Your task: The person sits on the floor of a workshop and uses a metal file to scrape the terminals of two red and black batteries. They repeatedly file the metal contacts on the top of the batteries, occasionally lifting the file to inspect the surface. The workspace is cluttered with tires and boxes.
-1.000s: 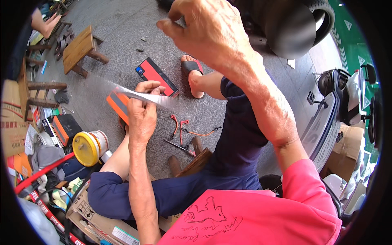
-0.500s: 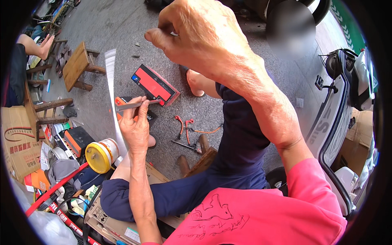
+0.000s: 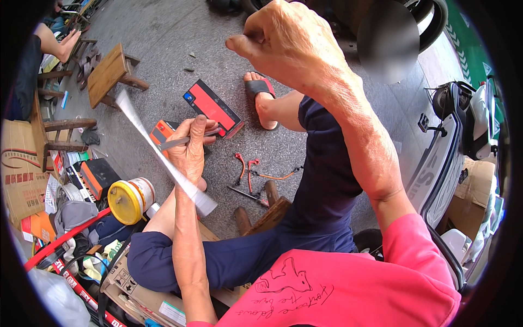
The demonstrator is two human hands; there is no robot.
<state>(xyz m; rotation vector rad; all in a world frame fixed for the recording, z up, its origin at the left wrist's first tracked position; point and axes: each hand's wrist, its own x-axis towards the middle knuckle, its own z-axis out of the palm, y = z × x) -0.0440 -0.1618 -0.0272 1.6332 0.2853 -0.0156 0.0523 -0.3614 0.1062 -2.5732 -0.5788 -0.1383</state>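
Note:
My left hand (image 3: 188,147) is closed around a slim grey metal rod-like tool (image 3: 174,143). The tool's far end comes close to the near corner of a red-topped black battery-like box (image 3: 212,111) on the ground. Partly behind that hand is a second, orange and black box (image 3: 162,132). A long pale strip (image 3: 158,150), smeared by motion, crosses in front of my left hand and wrist; what carries it does not show. My right hand (image 3: 294,46) is raised high with its fingers curled in, and anything inside them is hidden.
Short wires with red ends (image 3: 250,166) and a thin dark rod (image 3: 248,195) lie on the ground. Wooden stools (image 3: 106,73) stand at the left. A yellow-lidded tub (image 3: 125,203) sits among clutter. A scooter (image 3: 436,163) stands at the right; another person's foot (image 3: 68,46) shows top left.
The pale strip has swung from nearly upright to a slant across my left wrist. My left fingers have shifted on the tool. The whole view has moved slightly.

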